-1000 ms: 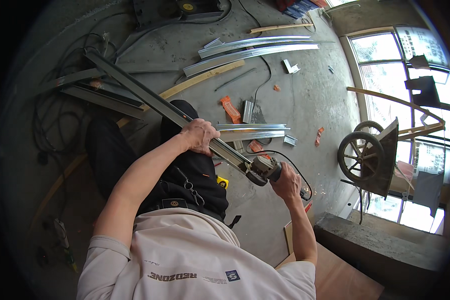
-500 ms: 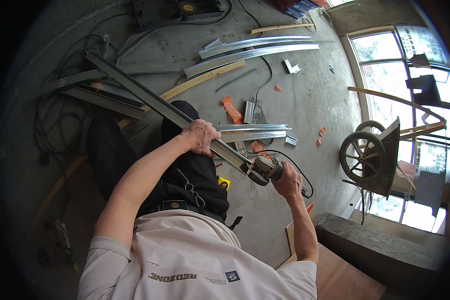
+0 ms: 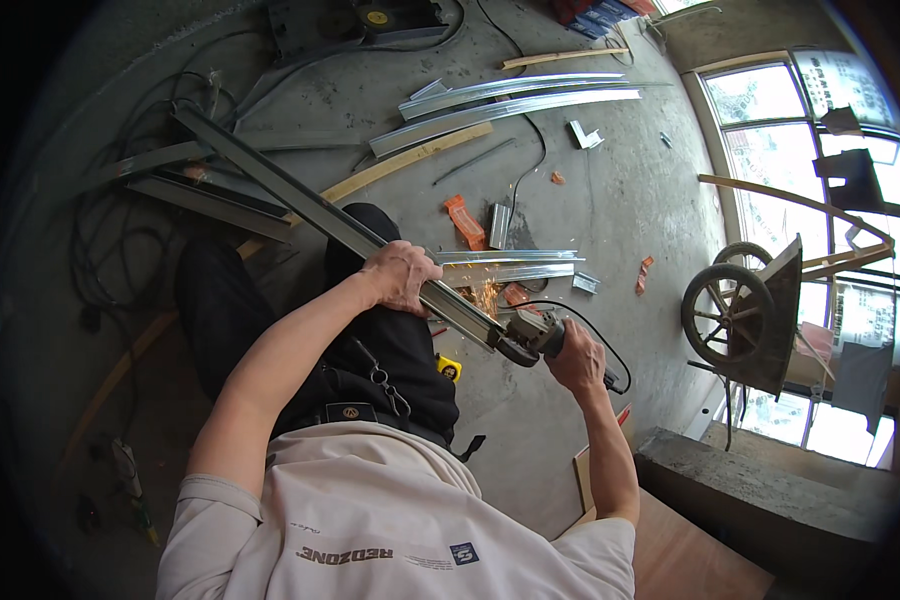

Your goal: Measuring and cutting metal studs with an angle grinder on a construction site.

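Note:
A long metal channel [image 3: 290,190] slants across my raised thigh, from the far left down to the middle. My left hand [image 3: 400,275] is closed over it near its lower end. In my right hand [image 3: 576,357] is an angle grinder [image 3: 530,335], gripped by its body. The grinder's disc side meets the channel's near end, and orange sparks [image 3: 485,297] spray from there toward the floor. The exact contact point is hidden by the grinder's guard. A yellow tape measure [image 3: 449,369] is beside my hip.
Metal channels [image 3: 510,110], a wooden strip [image 3: 410,160] and orange scraps [image 3: 464,222] lie on the concrete floor. Black cables [image 3: 120,250] coil at the left. At the right stand a wheelbarrow [image 3: 785,330] and a concrete ledge [image 3: 760,485]. A plywood sheet [image 3: 695,550] lies at lower right.
Sparks now fly from the grinder where none showed before. The grinder has shifted very slightly at the channel's end; my left hand keeps its place.

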{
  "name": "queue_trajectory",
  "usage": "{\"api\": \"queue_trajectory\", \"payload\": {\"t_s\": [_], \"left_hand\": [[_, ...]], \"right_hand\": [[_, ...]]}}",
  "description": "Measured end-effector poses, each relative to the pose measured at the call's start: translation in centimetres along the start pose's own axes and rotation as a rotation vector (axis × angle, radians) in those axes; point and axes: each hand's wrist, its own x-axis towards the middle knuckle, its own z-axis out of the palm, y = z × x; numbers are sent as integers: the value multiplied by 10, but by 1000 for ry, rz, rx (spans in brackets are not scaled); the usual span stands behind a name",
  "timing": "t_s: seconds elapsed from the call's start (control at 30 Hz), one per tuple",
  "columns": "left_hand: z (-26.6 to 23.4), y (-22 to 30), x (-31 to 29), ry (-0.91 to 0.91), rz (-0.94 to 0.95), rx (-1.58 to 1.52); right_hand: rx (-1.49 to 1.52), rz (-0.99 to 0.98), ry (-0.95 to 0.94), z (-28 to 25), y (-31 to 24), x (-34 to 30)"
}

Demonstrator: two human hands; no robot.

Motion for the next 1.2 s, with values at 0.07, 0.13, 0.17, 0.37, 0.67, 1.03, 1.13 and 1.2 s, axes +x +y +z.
{"api": "queue_trajectory", "payload": {"t_s": [0.07,0.13,0.17,0.37,0.67,1.03,1.13,1.2], "left_hand": [[0,1,0,7,7,5],[-1,1,0,6,4,3],[-1,2,-1,6,2,0],[-3,3,0,1,-3,3],[-1,1,-5,50,37,14],[0,14,-5,269,60,153],[1,17,-7,360,88,122],[0,16,-7,365,92,105]], "right_hand": [[5,1,1,1,0,0],[4,9,-5,1,-1,1],[4,13,-7,1,-1,1],[9,15,-7,0,-4,1],[-57,39,-40,-3,8,0],[23,14,-52,-44,-14,-36],[22,-8,-53,-39,-16,-35],[37,4,-56,-34,-15,-35]]}}
